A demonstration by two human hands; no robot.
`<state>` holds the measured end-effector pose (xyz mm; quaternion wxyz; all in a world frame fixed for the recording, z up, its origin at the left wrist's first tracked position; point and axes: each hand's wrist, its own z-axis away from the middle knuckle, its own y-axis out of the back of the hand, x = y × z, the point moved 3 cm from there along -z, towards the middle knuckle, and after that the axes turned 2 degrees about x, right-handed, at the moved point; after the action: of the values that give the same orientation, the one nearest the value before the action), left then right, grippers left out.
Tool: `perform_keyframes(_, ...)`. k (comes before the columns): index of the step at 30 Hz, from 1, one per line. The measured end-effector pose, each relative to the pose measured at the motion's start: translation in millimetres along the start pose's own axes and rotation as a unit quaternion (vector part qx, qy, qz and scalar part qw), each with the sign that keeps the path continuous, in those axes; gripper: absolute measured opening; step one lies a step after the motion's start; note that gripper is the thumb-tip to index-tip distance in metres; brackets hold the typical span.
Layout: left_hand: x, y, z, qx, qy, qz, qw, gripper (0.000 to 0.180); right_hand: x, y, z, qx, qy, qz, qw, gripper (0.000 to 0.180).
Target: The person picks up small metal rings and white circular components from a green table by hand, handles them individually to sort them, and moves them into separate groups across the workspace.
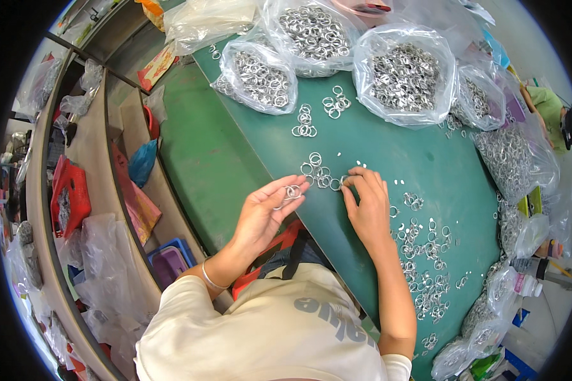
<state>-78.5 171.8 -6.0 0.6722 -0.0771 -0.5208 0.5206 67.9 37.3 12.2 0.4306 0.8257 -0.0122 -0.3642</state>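
Note:
Palm up, my left hand (260,213) is held just off the near edge of the green table (248,120), with a few silver metal rings (290,192) lying against its curled fingers. My right hand (370,206) reaches down to the tabletop, its thumb and forefinger closed on a single metal ring (344,182). Between the two hands lies a small group of loose rings (321,171). Small white pieces (361,165) are scattered just beyond my right hand.
Clear plastic bags full of rings (405,76) line the table's far side. Many rings and small parts (429,273) spread to the right of my right forearm. On the left stand shelves (95,152) with a red basket (70,193). Another person (550,114) is at the far right.

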Motion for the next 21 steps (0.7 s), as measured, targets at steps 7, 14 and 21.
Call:
perform_keyframes(7,6,13,-8,-0.014,-0.004,0.041,0.999,0.043,1,-5,4,-0.037,0.003,-0.018,0.999,0.018)
perform_keyframes(14,1,-8,-13,-0.099,0.033,0.025,0.994,0.045,-20,21,36,-0.038,-0.132,-0.142,0.980,0.014)
perform_keyframes(21,-7,2,-11,-0.029,0.028,0.006,0.999,0.042,-17,12,49,-0.037,-0.133,-0.130,0.982,0.014)
